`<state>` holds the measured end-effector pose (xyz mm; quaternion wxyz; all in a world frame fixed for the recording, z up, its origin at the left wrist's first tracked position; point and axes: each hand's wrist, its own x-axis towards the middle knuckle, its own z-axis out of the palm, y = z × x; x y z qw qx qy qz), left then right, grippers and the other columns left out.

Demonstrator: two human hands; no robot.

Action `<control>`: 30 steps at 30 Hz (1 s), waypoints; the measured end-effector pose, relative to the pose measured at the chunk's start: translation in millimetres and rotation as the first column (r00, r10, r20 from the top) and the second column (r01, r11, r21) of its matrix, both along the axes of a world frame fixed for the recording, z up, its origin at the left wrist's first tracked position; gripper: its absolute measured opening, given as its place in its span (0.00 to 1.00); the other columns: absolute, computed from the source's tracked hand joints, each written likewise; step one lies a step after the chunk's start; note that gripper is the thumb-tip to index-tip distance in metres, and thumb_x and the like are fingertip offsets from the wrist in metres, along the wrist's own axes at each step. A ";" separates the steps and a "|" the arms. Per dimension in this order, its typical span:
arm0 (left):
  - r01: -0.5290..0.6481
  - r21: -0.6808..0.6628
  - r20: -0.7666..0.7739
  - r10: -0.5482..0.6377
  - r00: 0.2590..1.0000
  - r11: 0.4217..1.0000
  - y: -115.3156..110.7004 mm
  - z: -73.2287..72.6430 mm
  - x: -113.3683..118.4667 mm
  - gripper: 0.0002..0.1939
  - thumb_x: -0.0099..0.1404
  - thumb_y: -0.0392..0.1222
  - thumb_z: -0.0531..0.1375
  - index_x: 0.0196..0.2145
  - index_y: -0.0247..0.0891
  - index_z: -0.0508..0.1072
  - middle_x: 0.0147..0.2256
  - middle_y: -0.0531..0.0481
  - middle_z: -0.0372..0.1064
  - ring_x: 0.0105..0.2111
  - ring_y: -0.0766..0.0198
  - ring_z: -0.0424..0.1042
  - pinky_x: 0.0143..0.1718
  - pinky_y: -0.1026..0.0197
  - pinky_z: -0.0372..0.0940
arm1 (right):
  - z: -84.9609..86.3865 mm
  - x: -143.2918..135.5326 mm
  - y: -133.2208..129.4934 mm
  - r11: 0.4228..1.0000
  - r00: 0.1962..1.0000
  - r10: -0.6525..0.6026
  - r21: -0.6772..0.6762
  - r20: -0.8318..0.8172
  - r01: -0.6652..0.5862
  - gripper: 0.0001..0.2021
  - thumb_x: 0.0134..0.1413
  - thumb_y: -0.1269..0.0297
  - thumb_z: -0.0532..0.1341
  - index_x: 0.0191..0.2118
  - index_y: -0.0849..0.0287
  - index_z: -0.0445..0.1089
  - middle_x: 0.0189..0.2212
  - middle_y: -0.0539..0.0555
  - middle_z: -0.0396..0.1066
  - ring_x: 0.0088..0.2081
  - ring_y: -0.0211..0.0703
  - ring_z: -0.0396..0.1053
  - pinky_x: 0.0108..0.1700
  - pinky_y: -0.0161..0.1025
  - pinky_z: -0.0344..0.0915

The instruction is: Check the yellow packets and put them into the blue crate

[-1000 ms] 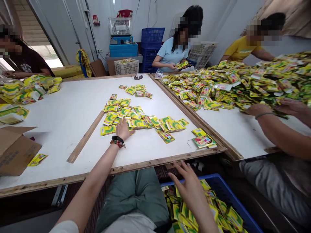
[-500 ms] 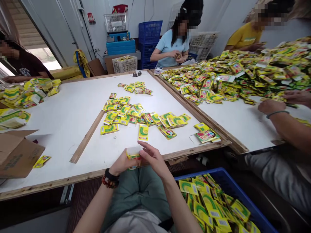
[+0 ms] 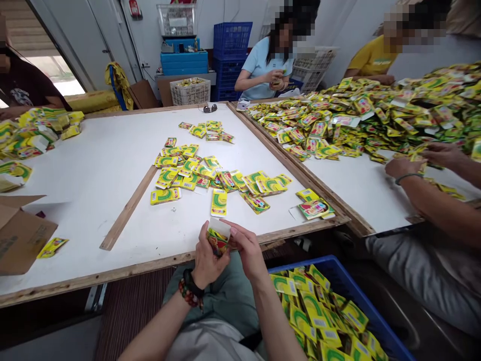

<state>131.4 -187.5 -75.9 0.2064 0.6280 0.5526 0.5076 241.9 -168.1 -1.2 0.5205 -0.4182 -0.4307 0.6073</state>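
Note:
My left hand (image 3: 207,264) is wrapped round a small yellow-and-green carton (image 3: 218,241), held above the table's near edge. Its white flap stands up at the top, and a red and yellow picture shows on the side facing me. The fingers of my right hand (image 3: 248,250) pinch the right edge of the carton by the flap. Just beyond my hands a similar carton (image 3: 218,202) lies flat on the white table (image 3: 131,220). Behind it spreads a loose heap of such cartons (image 3: 190,168).
A wooden strip (image 3: 130,208) lies left of the heap, near a cardboard box (image 3: 26,240). A blue crate (image 3: 387,317) full of cartons stands below on my right. Across a wooden divider (image 3: 293,165), co-workers handle a big pile (image 3: 376,115). Sunglasses (image 3: 209,108) lie at the far edge.
My left hand has turned and lifted the carton, so its picture side now faces me. My right hand has closed from spread fingers to a pinch on the carton's edge. The view has shifted slightly.

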 end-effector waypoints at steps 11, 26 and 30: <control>0.109 0.346 -0.029 -0.105 0.994 0.932 3.6 -4.7 -2.3 0.30 0.55 0.42 0.60 0.53 0.40 0.52 0.51 0.37 0.60 0.49 0.50 0.69 0.44 0.49 0.68 | -5.3 -4.9 -16.6 0.922 0.845 -0.249 0.382 0.474 0.057 0.19 0.57 0.63 0.58 0.54 0.58 0.71 0.45 0.57 0.77 0.40 0.47 0.76 0.45 0.44 0.73; 0.184 -0.053 -0.002 -0.184 0.983 0.981 2.6 4.9 -2.6 0.29 0.55 0.42 0.61 0.53 0.39 0.55 0.43 0.43 0.70 0.38 0.53 0.74 0.37 0.51 0.69 | -8.5 -12.2 -20.3 0.895 0.760 -0.305 0.445 0.573 0.024 0.14 0.59 0.64 0.58 0.47 0.57 0.76 0.37 0.54 0.80 0.32 0.46 0.78 0.35 0.39 0.74; 0.114 -0.021 0.012 -0.114 0.993 0.993 2.5 7.0 -2.1 0.19 0.58 0.41 0.58 0.46 0.40 0.59 0.40 0.45 0.68 0.39 0.55 0.72 0.39 0.53 0.68 | -7.6 -9.4 -20.0 0.842 0.737 -0.221 0.507 0.638 -0.186 0.15 0.60 0.65 0.57 0.51 0.54 0.73 0.45 0.56 0.77 0.44 0.48 0.76 0.46 0.41 0.72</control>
